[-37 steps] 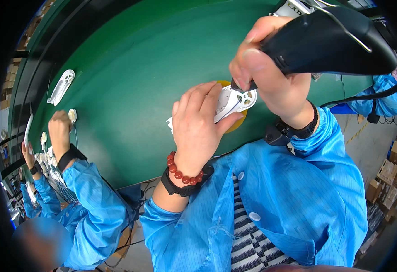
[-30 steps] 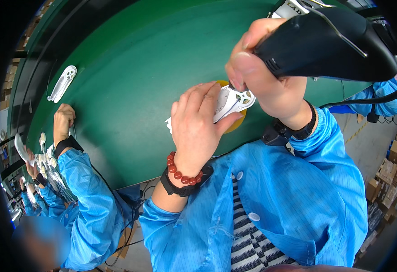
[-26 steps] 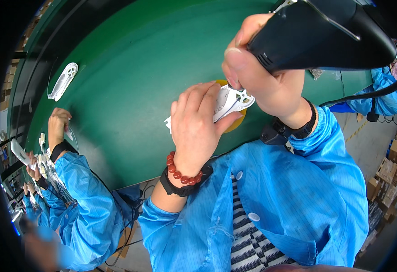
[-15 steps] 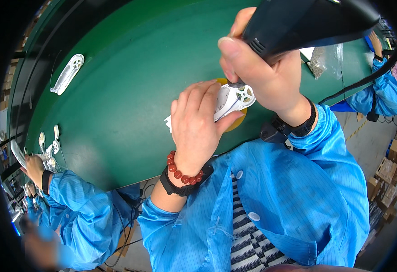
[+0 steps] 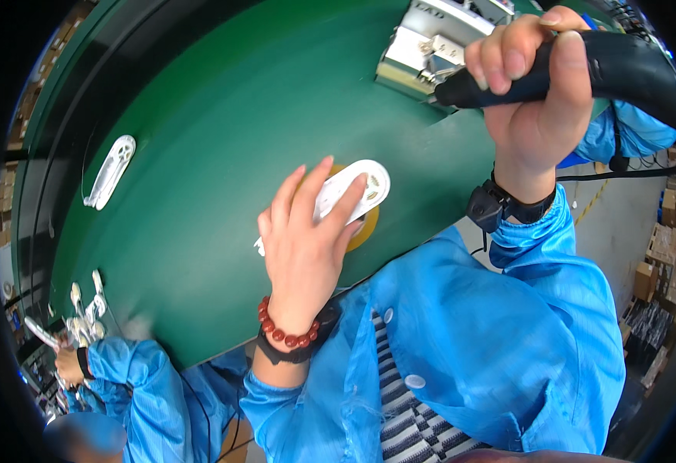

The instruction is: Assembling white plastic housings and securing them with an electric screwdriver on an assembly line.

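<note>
My left hand (image 5: 305, 239) lies over a white elongated plastic housing (image 5: 370, 184), index finger across its top and thumb at its near edge. The housing's rounded end, with a slotted opening, shows beyond my fingers; the rest is partly hidden by my hand. Beneath it is a yellow round pad (image 5: 366, 231) on the green table. My right hand (image 5: 535, 85) is wrapped round a black electric screwdriver (image 5: 608, 69), raised at the upper right. Its tip points left, beside the front of a metal box-shaped device, likely a screw feeder (image 5: 419, 54).
Another white housing (image 5: 113, 171) lies at the far left of the green table (image 5: 199, 185). Several small white parts (image 5: 87, 312) are at the left near a co-worker's hand (image 5: 69, 366). A black cable (image 5: 631, 174) runs from the right. Another blue sleeve (image 5: 631, 127) shows behind my right hand.
My right hand has carried the screwdriver away from the housing to the device, which has come into view. The housing's wheel-like inner part no longer shows; a smoother face is up.
</note>
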The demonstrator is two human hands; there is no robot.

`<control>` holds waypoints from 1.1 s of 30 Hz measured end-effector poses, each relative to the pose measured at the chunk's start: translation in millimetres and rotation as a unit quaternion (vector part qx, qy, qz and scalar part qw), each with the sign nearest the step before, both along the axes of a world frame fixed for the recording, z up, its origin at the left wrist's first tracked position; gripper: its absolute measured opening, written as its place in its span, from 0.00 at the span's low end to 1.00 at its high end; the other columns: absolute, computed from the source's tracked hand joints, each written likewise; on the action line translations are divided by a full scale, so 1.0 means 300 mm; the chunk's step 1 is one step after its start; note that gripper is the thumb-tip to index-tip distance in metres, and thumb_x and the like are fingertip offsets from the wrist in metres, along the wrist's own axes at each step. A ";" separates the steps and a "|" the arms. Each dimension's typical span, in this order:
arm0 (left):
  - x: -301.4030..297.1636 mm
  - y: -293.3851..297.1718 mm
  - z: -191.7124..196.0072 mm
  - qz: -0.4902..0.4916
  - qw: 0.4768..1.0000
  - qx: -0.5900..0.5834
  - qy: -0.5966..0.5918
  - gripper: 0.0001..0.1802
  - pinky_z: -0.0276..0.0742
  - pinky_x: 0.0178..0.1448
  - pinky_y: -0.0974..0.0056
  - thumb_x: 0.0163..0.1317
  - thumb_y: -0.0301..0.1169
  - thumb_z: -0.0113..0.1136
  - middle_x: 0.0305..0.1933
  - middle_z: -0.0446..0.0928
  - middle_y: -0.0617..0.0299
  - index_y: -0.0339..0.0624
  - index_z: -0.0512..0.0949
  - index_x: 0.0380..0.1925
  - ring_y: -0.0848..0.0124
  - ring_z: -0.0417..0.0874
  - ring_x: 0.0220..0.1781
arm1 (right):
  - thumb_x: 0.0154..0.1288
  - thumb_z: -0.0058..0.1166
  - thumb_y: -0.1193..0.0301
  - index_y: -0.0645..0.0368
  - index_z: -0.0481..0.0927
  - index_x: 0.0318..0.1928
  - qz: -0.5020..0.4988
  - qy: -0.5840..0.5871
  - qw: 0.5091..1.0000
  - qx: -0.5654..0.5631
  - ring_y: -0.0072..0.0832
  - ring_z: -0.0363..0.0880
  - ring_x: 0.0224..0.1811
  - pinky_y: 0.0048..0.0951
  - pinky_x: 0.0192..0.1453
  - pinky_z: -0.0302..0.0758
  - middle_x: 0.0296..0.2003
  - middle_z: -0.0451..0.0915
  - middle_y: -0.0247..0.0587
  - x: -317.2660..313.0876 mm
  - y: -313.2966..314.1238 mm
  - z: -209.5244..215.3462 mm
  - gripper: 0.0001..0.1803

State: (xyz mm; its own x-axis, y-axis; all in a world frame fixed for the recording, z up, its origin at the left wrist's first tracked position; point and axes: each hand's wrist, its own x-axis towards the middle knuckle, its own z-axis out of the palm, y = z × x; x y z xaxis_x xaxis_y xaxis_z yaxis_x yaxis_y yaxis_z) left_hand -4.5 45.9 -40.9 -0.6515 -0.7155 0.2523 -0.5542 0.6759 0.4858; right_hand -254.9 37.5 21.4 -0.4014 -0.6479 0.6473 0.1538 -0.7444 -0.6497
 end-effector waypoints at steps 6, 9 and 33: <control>-0.022 0.018 -0.012 -0.024 0.994 -0.071 -0.077 0.29 0.65 0.55 0.60 0.48 0.27 0.69 0.65 0.73 0.66 0.63 0.81 0.53 0.62 0.74 0.61 | 0.70 0.48 0.75 0.59 0.66 0.35 -0.125 0.010 0.990 0.065 0.26 0.69 0.18 0.29 0.26 0.71 0.21 0.70 0.39 -0.105 -0.013 0.004 0.06; -0.044 0.023 -0.008 -0.004 0.996 -0.062 -0.069 0.29 0.65 0.54 0.60 0.49 0.27 0.69 0.65 0.73 0.69 0.63 0.80 0.54 0.62 0.74 0.61 | 0.69 0.48 0.76 0.60 0.67 0.34 -0.126 0.024 0.989 0.079 0.26 0.70 0.19 0.28 0.26 0.71 0.21 0.71 0.39 -0.129 -0.026 -0.012 0.06; -0.074 -0.015 -0.050 0.014 0.995 -0.012 -0.095 0.28 0.65 0.53 0.63 0.50 0.26 0.67 0.62 0.76 0.74 0.60 0.80 0.54 0.63 0.75 0.59 | 0.69 0.52 0.73 0.61 0.71 0.32 -0.167 0.088 0.970 0.154 0.21 0.73 0.19 0.23 0.27 0.73 0.19 0.75 0.36 -0.168 -0.140 -0.171 0.08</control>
